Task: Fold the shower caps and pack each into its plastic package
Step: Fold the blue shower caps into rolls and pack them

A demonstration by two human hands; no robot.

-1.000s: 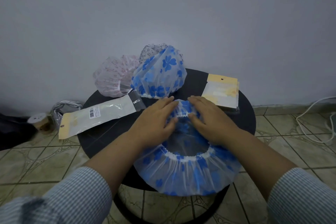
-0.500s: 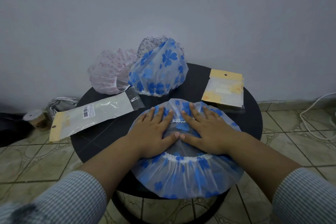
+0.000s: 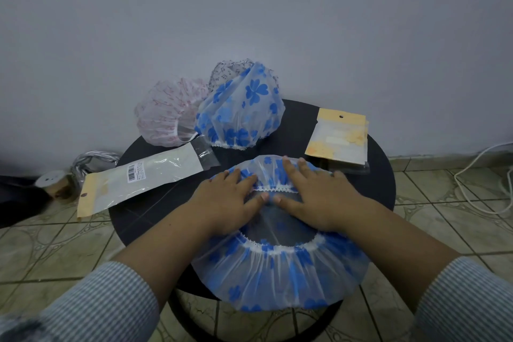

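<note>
A pale grey wall point(image 3: 249, 8) fills the upper half of the frame, and a tiled floor point(image 3: 55, 244) runs along the bottom and both sides. In the centre stands a round black table point(image 3: 380, 175), and everything I am working with lies on it.

The biggest thing on the table is the blue-flowered shower cap point(image 3: 277, 272) spread flat in front of me, opening upward, its near edge hanging over the table's front rim. Both my hands lie on its far half with straight, spread fingers pressing it down: my left hand point(image 3: 224, 203) sits left of centre, my right hand point(image 3: 319, 197) right of centre, and the thumb tips nearly meet over the clear middle of the cap. Neither hand curls round anything.

Behind it, toward upper centre, a second blue-flowered cap point(image 3: 244, 108) stands puffed up like a dome. To its left a pink-patterned cap point(image 3: 166, 116) lies on its side at the table's far left edge, and a dark-patterned cap point(image 3: 230, 69) peeks out behind the blue dome, mostly hidden.

At centre left a long plastic package point(image 3: 144, 178) with a barcode label and a tan header lies slantwise, its tan end overhanging the table's left edge. At right of centre a shorter package point(image 3: 338, 139) with a tan header lies flat, just beyond my right fingertips.

On the floor at far left lie a crumpled silvery bag point(image 3: 91, 161) and a small roll point(image 3: 52, 183); a white cable point(image 3: 472, 175) loops at the right edge.
</note>
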